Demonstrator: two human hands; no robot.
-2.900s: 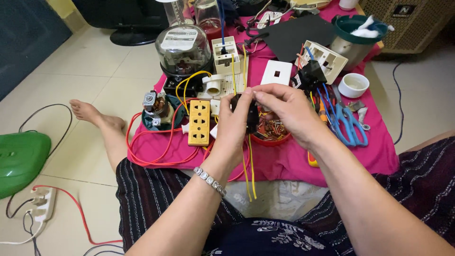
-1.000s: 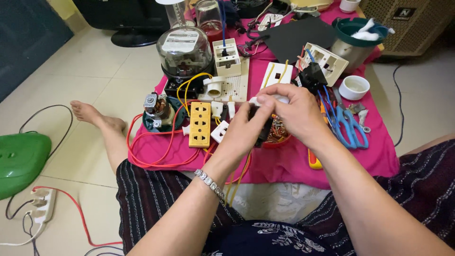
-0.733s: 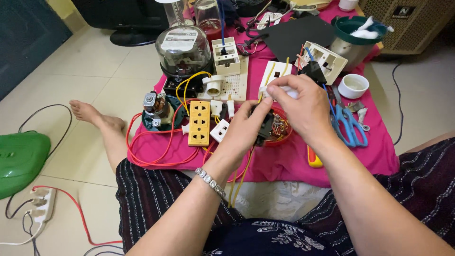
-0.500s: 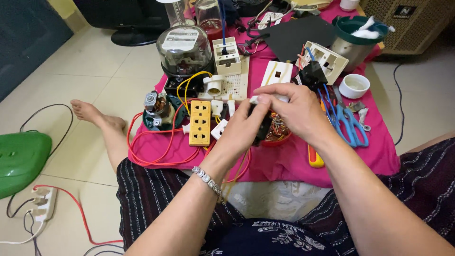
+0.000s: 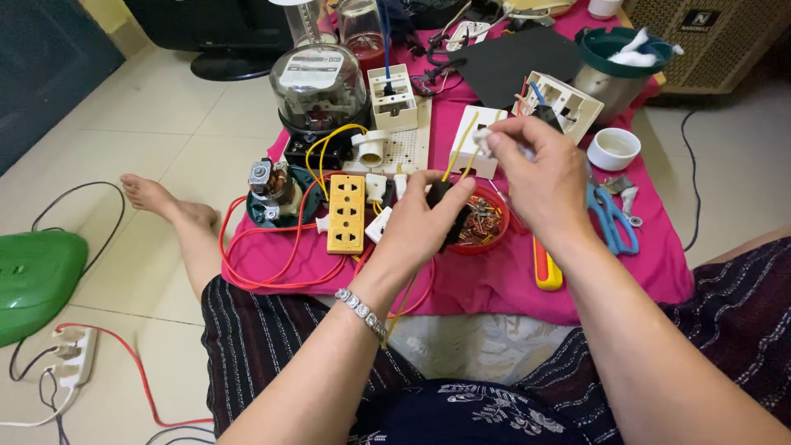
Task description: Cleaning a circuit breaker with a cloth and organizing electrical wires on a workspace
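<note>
My left hand grips a small black part with yellow wires running up out of it. It hovers over a red bowl full of small metal pieces. My right hand is raised above the bowl and pinches the upper ends of the yellow wires together with a small white piece. More yellow wire hangs down past my left wrist toward my lap.
A pink cloth on the floor carries a yellow multi-socket block, a domed electric meter, white switch boxes, blue scissors, a yellow-handled screwdriver, a white cup and red wire loops. A green object lies left.
The right hand has lifted up and away from the left hand, drawing the yellow wires upward. The left hand stays over the red bowl with the black part.
</note>
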